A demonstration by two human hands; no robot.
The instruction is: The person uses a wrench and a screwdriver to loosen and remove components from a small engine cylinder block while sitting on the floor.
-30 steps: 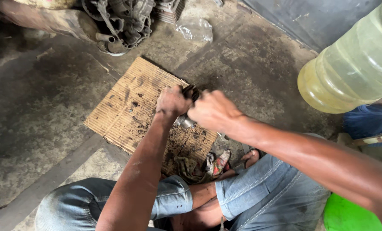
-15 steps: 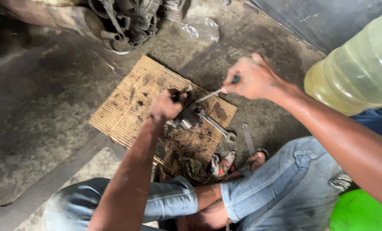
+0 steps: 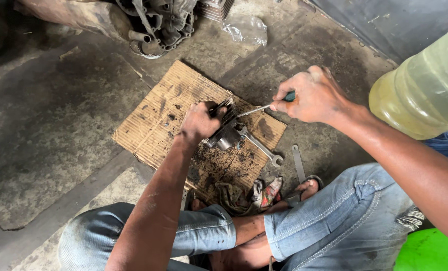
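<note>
**Inspector:** While the person sits on the concrete floor (image 3: 48, 125) with knees drawn up in blue jeans (image 3: 334, 221), the left hand (image 3: 200, 122) is closed around a small dark metal engine part (image 3: 225, 134), pinning it to the sheet of corrugated cardboard (image 3: 158, 113).

**Clerk:** And the other hand?

**Inspector:** The right hand (image 3: 311, 96) is fisted tight on the green handle of a screwdriver (image 3: 264, 106). Its thin shaft runs left, and the tip meets the top of the part just beside the left fingers.

**Clerk:** Where does the part lie?

**Inspector:** At the centre of the cardboard's right half, above a patch of dark oily grit. A combination spanner (image 3: 261, 148) lies touching the part's right side, angled toward the near right. A second flat spanner (image 3: 298, 164) lies off the cardboard, near a sandalled foot (image 3: 311, 186).

**Clerk:** Surroundings?

**Inspector:** An engine casing (image 3: 163, 22) at the far edge, a crumpled clear plastic bag (image 3: 245, 29) to its right, a large yellowish plastic bottle (image 3: 424, 90) at the right, and a dirty rag (image 3: 239, 193) at the cardboard's near edge.
</note>
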